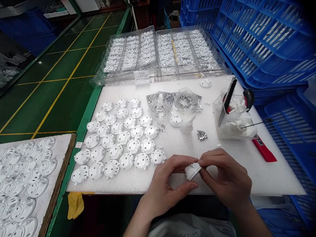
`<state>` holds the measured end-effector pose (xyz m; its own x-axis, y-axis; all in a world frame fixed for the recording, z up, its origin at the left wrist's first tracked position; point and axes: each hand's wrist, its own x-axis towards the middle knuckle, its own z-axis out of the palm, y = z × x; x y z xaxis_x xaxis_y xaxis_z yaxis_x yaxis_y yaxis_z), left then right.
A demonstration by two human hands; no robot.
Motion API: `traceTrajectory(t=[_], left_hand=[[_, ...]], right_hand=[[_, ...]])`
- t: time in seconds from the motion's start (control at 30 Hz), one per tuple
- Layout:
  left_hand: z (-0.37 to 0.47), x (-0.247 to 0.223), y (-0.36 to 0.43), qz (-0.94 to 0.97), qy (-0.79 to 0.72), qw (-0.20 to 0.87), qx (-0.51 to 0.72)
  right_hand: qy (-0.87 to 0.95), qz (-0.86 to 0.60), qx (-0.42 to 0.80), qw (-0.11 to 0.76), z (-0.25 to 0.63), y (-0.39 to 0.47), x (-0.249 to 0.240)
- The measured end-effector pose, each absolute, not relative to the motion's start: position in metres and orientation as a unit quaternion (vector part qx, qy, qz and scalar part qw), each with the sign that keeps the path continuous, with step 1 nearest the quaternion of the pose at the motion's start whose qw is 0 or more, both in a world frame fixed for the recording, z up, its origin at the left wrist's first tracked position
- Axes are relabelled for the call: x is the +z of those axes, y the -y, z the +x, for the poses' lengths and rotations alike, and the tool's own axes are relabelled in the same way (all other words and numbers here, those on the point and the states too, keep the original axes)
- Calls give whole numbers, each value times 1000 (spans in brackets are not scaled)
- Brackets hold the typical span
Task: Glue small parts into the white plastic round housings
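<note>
A small white round part (192,171) is tilted between my two hands, just above the front of the white foam board (177,144). My left hand (170,184) curls around its left side, fingertips on the upper edge and thumb below. On its right rim, the thumb and fingers of my right hand (224,176) pinch it. Part of it is hidden behind the fingers. Beyond my hands stand a translucent squeeze bottle (187,125) and a similar white disc (176,120). A small pile of shiny metal pieces (202,135) lies to the right of the bottle.
Rows of white round parts (123,137) cover the board's left side. Plastic bags of metal bits (185,100) lie farther back. Clear divided trays (158,70) line the far edge. At right are a clear tool box (222,131), a red-handled object (264,149) and blue crates (266,42).
</note>
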<state>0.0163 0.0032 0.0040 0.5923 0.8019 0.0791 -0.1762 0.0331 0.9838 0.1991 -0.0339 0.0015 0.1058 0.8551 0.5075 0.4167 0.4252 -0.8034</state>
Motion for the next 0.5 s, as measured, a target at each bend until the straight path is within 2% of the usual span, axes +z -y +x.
traceTrajectory(t=[0.5], left_hand=[[16,6,-3,585,-283,675,349]], right_hand=[[651,-485,187,554,203,35,4]])
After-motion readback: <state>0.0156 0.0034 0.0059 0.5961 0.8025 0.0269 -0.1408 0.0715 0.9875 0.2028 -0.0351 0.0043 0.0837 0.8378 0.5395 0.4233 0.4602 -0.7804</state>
